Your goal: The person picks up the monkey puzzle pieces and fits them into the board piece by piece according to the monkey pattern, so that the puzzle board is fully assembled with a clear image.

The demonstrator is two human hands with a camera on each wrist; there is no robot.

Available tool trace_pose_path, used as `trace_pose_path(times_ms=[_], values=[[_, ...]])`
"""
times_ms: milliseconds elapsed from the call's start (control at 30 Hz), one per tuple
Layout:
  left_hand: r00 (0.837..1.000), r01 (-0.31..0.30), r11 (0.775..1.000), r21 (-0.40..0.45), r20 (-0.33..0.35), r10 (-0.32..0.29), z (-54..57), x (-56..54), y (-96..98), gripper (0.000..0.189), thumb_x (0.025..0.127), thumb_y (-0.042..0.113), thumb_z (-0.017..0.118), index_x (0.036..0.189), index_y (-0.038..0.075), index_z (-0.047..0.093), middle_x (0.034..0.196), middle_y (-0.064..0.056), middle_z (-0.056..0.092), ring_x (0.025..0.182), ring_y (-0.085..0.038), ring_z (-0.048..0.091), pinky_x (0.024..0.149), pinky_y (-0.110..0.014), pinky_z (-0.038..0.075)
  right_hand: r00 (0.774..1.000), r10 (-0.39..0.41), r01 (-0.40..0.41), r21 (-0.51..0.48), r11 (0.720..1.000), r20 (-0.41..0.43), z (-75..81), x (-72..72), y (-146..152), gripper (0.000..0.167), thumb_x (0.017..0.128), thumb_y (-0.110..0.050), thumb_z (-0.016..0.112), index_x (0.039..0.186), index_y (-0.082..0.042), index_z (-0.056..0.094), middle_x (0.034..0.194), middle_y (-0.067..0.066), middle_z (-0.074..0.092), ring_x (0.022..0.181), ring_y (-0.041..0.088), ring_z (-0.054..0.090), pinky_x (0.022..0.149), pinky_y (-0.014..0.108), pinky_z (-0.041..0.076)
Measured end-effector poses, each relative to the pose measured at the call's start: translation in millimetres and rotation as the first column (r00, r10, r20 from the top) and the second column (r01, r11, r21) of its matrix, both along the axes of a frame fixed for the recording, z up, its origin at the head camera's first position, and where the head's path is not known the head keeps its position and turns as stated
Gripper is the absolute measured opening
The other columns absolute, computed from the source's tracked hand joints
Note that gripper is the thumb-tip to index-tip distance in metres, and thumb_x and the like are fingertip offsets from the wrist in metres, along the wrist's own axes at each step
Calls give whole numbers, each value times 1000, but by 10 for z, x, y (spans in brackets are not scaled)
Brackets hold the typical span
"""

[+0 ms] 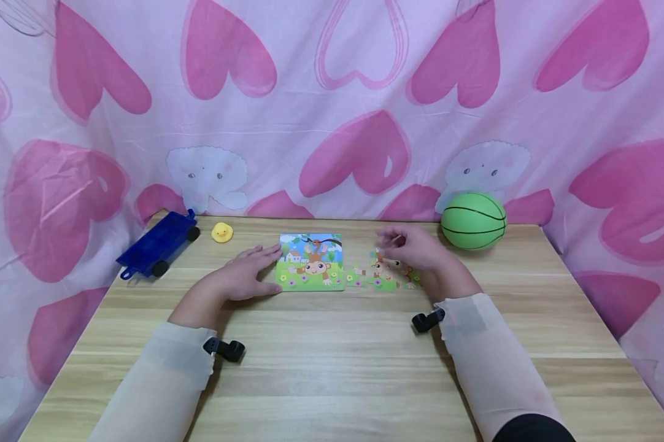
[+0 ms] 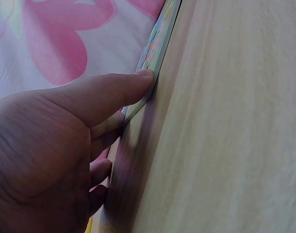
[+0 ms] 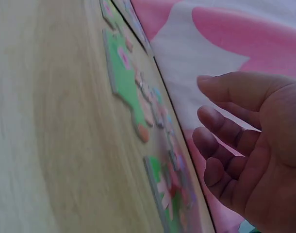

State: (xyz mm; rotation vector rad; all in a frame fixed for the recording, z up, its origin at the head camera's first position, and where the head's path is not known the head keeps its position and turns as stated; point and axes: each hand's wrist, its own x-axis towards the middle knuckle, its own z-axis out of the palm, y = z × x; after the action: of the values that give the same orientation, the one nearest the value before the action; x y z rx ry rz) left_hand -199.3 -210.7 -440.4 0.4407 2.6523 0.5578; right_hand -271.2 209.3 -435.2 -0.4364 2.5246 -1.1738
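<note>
A square puzzle board (image 1: 310,263) with a cartoon monkey picture lies flat on the table. My left hand (image 1: 249,273) touches its left side, fingers spread and fairly straight; in the left wrist view the thumb (image 2: 121,92) lies against the board's edge. Right of the board are several loose jigsaw pieces (image 1: 384,283), partly covered by my right hand (image 1: 415,247). That hand hovers above them with loosely bent fingers. The right wrist view shows nothing between its thumb and fingers, and a green-edged jigsaw piece (image 3: 123,68) on the table below.
A blue toy cart (image 1: 159,244) stands at the back left, beside a small yellow rubber duck (image 1: 222,232). At the back right sits a green ball (image 1: 474,221) with black lines. Behind the wooden table (image 1: 321,368) hangs a pink heart-patterned curtain (image 1: 354,153).
</note>
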Motion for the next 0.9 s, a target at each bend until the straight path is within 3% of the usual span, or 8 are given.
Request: trace_pose_path(times_ms=[233, 467, 600, 767, 900], values=[[1000, -1, 1000, -5, 2, 1, -12, -8, 13, 93, 98, 56, 72, 172, 28, 24, 182, 4, 16, 169, -43, 6, 131, -75, 13, 993, 39, -38, -14, 999, 108, -102, -37, 85, 58, 92, -11, 83, 147, -10, 64, 130, 18, 62, 104, 28, 54, 70, 30, 58], [1000, -7, 1000, -17, 2, 7, -54, -9, -1, 94, 97, 59, 72, 172, 30, 23, 182, 5, 15, 169, -42, 6, 131, -75, 15, 993, 115, -116, 84, 990, 17, -146, -48, 97, 60, 89, -15, 86, 145, -12, 66, 134, 12, 66, 113, 27, 54, 97, 34, 50], [1000, -14, 1000, -16, 4, 14, -71, -3, -12, 95, 96, 60, 72, 172, 31, 23, 182, 5, 17, 169, -43, 6, 130, -76, 16, 991, 132, -133, 110, 985, 20, -143, -27, 81, 61, 89, -14, 86, 146, -13, 65, 137, 12, 65, 120, 29, 55, 107, 42, 48], [1000, -18, 1000, -10, 2, 18, -77, -4, -15, 95, 96, 60, 73, 172, 31, 24, 182, 4, 17, 169, -43, 7, 130, -77, 15, 992, 124, -124, 140, 982, 10, -136, -12, 56, 61, 89, -12, 86, 146, -14, 65, 139, 11, 66, 123, 29, 56, 112, 44, 48], [1000, -18, 1000, -9, -3, 18, -65, -4, -8, 94, 96, 59, 73, 172, 31, 24, 182, 4, 18, 169, -43, 7, 129, -77, 15, 994, 109, -108, 153, 982, 3, -134, -13, 50, 59, 90, -13, 85, 145, -15, 66, 135, 10, 67, 119, 28, 56, 108, 42, 49]])
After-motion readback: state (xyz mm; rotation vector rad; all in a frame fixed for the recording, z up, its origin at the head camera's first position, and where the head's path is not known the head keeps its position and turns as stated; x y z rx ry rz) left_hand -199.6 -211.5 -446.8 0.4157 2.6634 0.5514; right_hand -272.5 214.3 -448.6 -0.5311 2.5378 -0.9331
